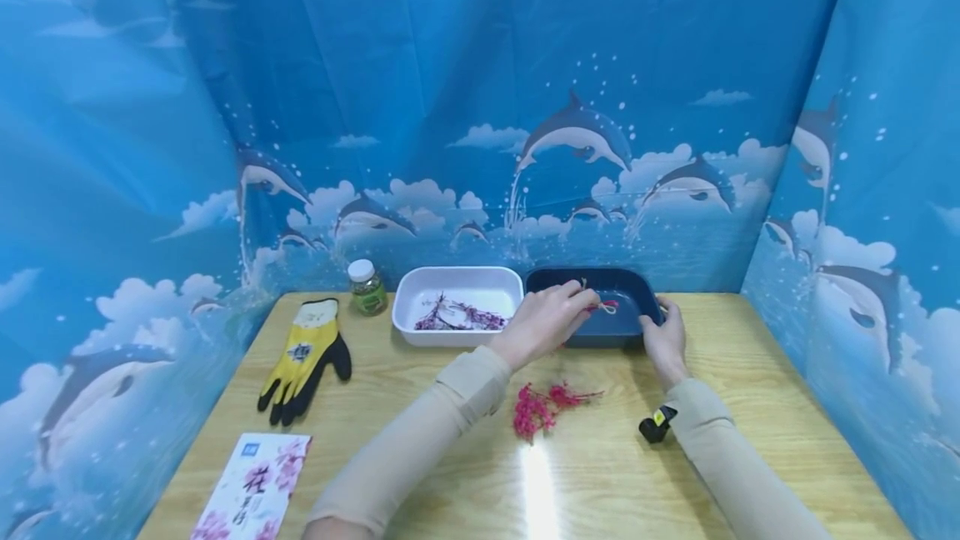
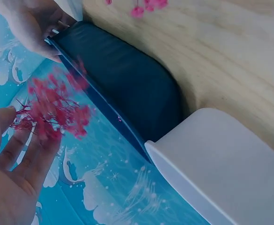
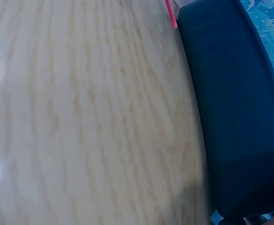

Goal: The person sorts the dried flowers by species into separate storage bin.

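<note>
My left hand (image 1: 546, 319) pinches a sprig of small pink dried flowers (image 2: 57, 108) between thumb and fingertips. It holds the sprig above the dark blue tub (image 1: 581, 337), seen side-on in the left wrist view. My right hand (image 1: 666, 338) grips the right end of that tub at its rim; in the right wrist view only bits of fingers show at the bottom corner. Another bunch of pink dried flowers (image 1: 534, 413) lies on the table in front of the tub. Beside the tub, a white tub (image 1: 457, 339) holds purple dried flower sprigs (image 1: 480, 319).
A jar with a white lid (image 1: 368, 294) stands left of the white tub. Farther left lies a yellow and black work glove (image 1: 311, 348), with a flower-printed packet (image 1: 253, 486) nearer the front. A dolphin-print curtain (image 1: 450, 107) encloses the wooden table (image 1: 420, 473).
</note>
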Action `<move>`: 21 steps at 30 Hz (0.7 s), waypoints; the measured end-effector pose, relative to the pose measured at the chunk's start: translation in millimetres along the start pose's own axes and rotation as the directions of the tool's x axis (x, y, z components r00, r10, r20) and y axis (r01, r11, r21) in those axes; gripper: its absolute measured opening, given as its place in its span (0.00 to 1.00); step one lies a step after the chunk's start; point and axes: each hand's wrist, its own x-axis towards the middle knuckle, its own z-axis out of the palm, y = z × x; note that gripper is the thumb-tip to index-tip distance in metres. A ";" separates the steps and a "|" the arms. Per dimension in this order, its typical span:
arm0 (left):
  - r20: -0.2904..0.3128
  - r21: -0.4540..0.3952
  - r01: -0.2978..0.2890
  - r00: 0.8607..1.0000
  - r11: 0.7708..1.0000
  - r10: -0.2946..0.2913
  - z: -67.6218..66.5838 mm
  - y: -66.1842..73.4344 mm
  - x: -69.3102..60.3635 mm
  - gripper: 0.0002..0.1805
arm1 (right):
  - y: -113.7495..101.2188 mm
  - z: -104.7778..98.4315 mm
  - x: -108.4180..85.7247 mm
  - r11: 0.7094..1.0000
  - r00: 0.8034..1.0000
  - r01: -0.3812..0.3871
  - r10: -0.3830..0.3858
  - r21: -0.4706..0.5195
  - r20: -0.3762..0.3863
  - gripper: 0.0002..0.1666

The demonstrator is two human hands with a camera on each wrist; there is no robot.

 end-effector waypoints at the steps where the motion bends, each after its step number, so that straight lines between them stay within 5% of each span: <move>1: -0.007 0.004 0.004 1.000 1.000 -0.004 0.0 0.2 2.4 0.12 | 0.1 -0.1 -0.1 1.000 1.000 0.001 -0.001 0.001 -0.002 0.38; 13: -0.009 0.047 0.056 0.998 0.997 -0.055 7.5 0.5 26.0 0.11 | 2.3 0.9 0.9 1.000 1.000 -0.005 0.004 -0.008 -0.009 0.38; 21: -0.058 -0.039 0.076 0.995 0.996 -0.078 16.4 3.6 38.4 0.09 | 1.1 -0.4 0.4 1.000 1.000 -0.005 0.005 0.003 -0.008 0.37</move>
